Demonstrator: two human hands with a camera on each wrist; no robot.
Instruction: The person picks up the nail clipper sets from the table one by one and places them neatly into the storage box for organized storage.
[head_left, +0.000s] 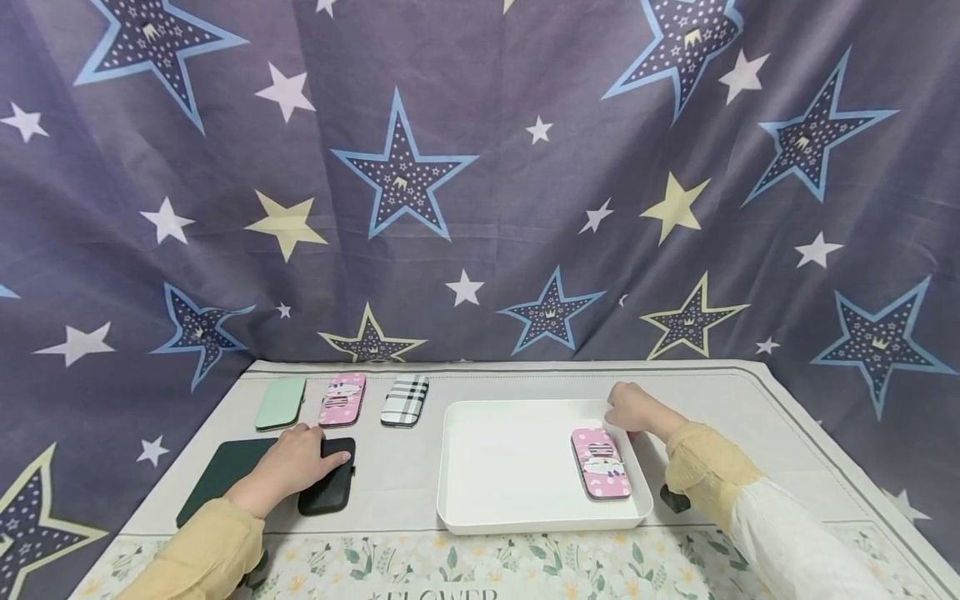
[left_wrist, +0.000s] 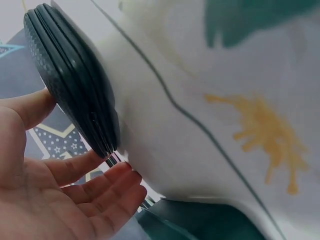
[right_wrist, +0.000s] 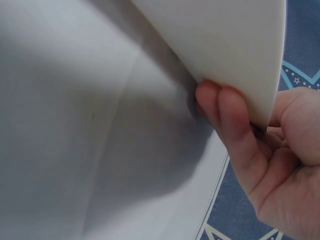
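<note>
My left hand [head_left: 288, 465] pinches a black zip case [head_left: 328, 492] with ridged edges. In the left wrist view the thumb is at one end of the case [left_wrist: 72, 75] and the index finger at the other. My right hand [head_left: 636, 410] grips the far right corner of a white shallow tray [head_left: 510, 467]. The right wrist view shows fingertips curled under the tray's wall [right_wrist: 235, 45], with the thumb mostly hidden. A pink case [head_left: 600, 465] with a cartoon figure lies inside the tray at its right side.
Behind my left hand lie a mint green case [head_left: 281, 403], another pink case [head_left: 342, 400] and a plaid case [head_left: 405, 400]. A dark green flat thing [head_left: 221, 475] lies left, partly under my forearm. A small dark object [head_left: 675, 500] sits beside the right sleeve. A star-patterned curtain [head_left: 480, 208] hangs behind the table.
</note>
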